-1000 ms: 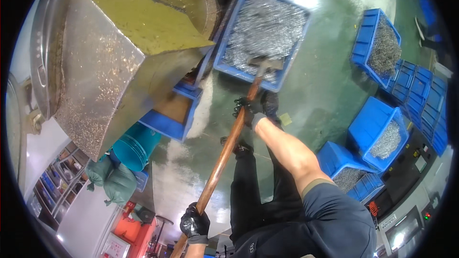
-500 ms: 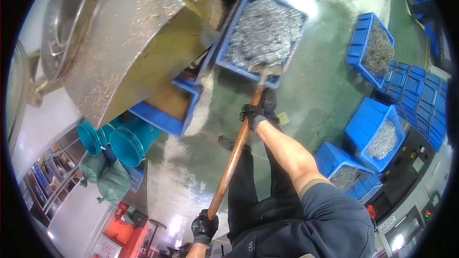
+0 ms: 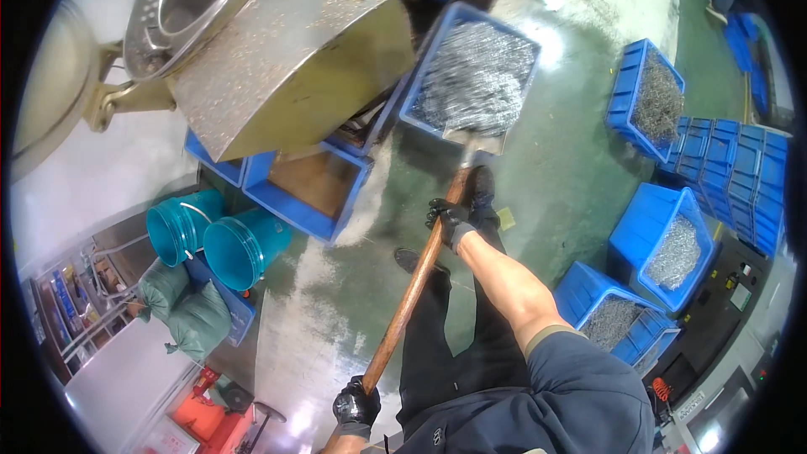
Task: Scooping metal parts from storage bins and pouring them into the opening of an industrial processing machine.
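A shovel (image 3: 408,301) with a long wooden handle slants from the lower left up to a blue bin (image 3: 409,109). Its metal blade (image 3: 473,142) is at the bin's near rim; how far it reaches into the load is blurred. Small shiny metal pieces (image 3: 479,71) fill the bin. My right hand (image 3: 450,224), in a black glove, is closed round the upper handle, nearer the blade. Lower down, near the handle's rear end, my left hand (image 3: 356,408) grips it, also in a black glove.
At the upper left stands a metal machine chute (image 3: 286,50). Below it are a blue tray (image 3: 294,217), teal buckets (image 3: 244,252) and tied green sacks (image 3: 200,319). Several blue bins (image 3: 626,101) of metal pieces and stacked blue crates (image 3: 723,168) line the right side.
The view has shifted, so the machine, buckets and filled bin sit further right and lower. The blade has drawn back slightly toward the bin's near rim. Both hands keep their grip.
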The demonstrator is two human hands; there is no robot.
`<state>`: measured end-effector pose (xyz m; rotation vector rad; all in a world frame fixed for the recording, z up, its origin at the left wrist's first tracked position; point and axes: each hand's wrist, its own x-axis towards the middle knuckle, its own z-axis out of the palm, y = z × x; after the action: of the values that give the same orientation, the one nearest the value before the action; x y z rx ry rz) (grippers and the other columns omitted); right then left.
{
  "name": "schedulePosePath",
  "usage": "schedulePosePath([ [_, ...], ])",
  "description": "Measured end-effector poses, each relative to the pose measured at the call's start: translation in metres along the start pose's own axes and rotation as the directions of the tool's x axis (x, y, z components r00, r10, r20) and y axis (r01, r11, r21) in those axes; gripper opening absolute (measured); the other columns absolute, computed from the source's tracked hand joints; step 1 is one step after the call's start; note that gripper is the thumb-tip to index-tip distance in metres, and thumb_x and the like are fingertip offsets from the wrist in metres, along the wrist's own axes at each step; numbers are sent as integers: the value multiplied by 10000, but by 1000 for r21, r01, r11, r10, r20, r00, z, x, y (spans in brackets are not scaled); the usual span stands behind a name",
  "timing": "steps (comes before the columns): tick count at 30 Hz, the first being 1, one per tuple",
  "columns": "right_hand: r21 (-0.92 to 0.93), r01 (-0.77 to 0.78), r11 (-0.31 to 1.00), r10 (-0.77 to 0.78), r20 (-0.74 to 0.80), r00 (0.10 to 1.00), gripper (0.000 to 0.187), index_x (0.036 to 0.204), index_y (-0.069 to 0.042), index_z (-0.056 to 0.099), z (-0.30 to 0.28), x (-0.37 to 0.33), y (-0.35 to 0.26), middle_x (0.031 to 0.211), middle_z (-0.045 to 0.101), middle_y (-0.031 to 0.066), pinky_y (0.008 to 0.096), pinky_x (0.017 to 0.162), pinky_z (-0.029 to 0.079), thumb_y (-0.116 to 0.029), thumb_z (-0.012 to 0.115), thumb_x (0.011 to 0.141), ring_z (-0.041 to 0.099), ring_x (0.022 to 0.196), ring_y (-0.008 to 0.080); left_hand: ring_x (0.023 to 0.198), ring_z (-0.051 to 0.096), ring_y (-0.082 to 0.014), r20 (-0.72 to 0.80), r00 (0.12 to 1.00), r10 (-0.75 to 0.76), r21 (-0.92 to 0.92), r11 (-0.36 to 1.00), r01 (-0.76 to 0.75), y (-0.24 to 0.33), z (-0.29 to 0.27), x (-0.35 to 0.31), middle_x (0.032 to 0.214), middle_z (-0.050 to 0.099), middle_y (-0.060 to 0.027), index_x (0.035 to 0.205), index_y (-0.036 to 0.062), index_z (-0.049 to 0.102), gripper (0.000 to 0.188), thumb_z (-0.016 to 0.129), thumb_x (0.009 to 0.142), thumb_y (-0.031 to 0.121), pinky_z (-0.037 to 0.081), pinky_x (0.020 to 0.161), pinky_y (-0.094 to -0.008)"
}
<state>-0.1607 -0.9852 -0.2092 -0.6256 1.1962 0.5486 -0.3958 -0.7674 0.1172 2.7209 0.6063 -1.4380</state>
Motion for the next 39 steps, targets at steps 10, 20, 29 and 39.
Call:
schedulePosePath([
  [10, 55, 57, 997, -60, 54, 997, 100, 877, -56, 663, 14, -52, 28, 621, 542, 43, 370, 500, 483, -103, 575, 881, 524, 517, 206, 674, 686, -329, -128, 992, 19, -23, 999, -22, -55, 15, -39, 727, 681, -133, 904, 132, 668, 162, 639, 801, 253, 549, 613, -456],
  [20, 127, 152, 980, -176, 207, 962, 48, 897, -31, 625, 53, -194, 35, 658, 545, 66, 350, 500, 492, -50, 588, 873, 522, 525, 216, 715, 688, -333, -161, 985, 69, -24, 997, -74, -134, -48, -136, 769, 687, -139, 919, 122, 656, 209, 616, 797, 288, 549, 671, -461],
  [29, 200, 286, 937, -337, 309, 889, 59, 870, -38, 584, 96, -301, 26, 651, 534, 64, 324, 513, 485, -27, 569, 814, 527, 546, 205, 615, 667, -322, -434, 880, 191, 11, 978, -207, -190, -103, -205, 684, 669, -131, 830, 125, 648, 138, 630, 776, 251, 543, 605, -442],
  [39, -47, 356, 933, -328, 291, 899, 77, 764, -90, 565, 126, -358, -22, 681, 546, 59, 329, 592, 465, -118, 562, 836, 536, 632, 205, 621, 662, -320, -523, 832, 183, 28, 980, -197, -186, -162, -237, 653, 658, -120, 878, 146, 692, 159, 658, 768, 256, 533, 601, -432],
])
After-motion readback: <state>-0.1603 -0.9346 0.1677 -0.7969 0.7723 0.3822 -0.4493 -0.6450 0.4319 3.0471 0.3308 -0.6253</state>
